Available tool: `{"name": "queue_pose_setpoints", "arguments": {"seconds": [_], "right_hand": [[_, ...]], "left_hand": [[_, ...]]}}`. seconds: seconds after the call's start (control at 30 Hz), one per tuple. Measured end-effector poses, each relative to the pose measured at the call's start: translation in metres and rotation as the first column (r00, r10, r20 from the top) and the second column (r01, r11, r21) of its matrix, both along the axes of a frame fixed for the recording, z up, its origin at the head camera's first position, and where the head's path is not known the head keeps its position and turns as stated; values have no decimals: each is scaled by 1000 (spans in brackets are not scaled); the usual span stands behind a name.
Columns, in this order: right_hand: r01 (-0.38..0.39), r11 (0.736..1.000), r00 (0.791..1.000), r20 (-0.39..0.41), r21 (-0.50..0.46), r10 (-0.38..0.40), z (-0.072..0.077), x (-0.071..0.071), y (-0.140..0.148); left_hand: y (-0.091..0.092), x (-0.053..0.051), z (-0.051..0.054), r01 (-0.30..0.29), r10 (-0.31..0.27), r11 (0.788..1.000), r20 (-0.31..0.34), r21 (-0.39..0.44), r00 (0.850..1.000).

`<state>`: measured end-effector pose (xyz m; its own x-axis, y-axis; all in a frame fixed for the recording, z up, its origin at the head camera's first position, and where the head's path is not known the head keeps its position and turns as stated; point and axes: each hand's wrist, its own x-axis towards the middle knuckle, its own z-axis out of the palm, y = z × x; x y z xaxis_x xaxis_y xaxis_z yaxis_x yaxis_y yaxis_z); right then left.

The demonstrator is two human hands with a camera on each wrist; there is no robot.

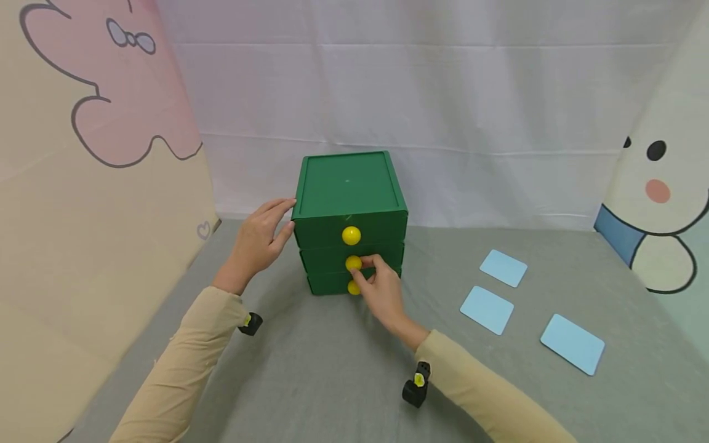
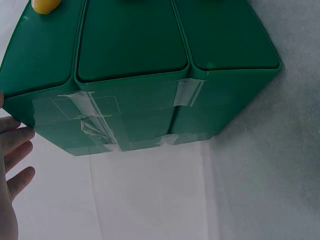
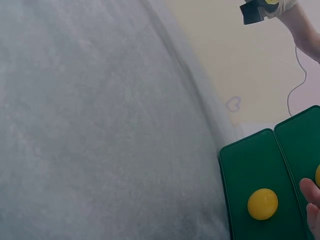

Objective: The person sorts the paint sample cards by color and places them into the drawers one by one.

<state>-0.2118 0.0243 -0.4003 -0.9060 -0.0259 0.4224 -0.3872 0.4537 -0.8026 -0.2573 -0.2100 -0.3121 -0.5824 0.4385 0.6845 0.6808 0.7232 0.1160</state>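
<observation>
A green three-drawer box (image 1: pixel 349 184) stands on the grey cloth, with a round yellow knob on each drawer. My left hand (image 1: pixel 257 240) touches the box's upper left side with its fingers fairly straight; in the left wrist view the fingers of that hand (image 2: pixel 12 155) rest at the edge of the taped side wall (image 2: pixel 145 112). At the middle knob (image 1: pixel 353 263), my right hand (image 1: pixel 382 292) pinches it between thumb and finger. The right wrist view shows the bottom knob (image 3: pixel 262 204) and fingertips of the right hand (image 3: pixel 312 205) at the middle knob. All drawers look closed.
Three light blue cards (image 1: pixel 503 268) lie on the grey cloth (image 1: pixel 310 369) right of the box. Behind the box hangs a white curtain (image 1: pixel 415 111). Cartoon-printed panels stand at the left (image 1: pixel 83 246) and right (image 1: pixel 664 184).
</observation>
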Motion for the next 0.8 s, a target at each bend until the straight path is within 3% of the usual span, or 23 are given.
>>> {"name": "queue_pose_setpoints", "arguments": {"seconds": [0.17,0.33,0.67,0.8], "right_hand": [[-9,1000,999,32,-23,10,2,0,0],[6,998,990,140,-57,2,0,4,-2],[72,997,973,223,-16,-67,-32,6,-5],[87,995,961,268,-52,-70,-36,5,-10]], "left_hand": [[1,0,1,6,-6,1000,3,8,1000],[1,0,0,3,-3,1000,6,14,1000],[1,1,-2,-10,10,1000,13,19,1000],[2,1,-1,-14,14,1000,17,24,1000]]}}
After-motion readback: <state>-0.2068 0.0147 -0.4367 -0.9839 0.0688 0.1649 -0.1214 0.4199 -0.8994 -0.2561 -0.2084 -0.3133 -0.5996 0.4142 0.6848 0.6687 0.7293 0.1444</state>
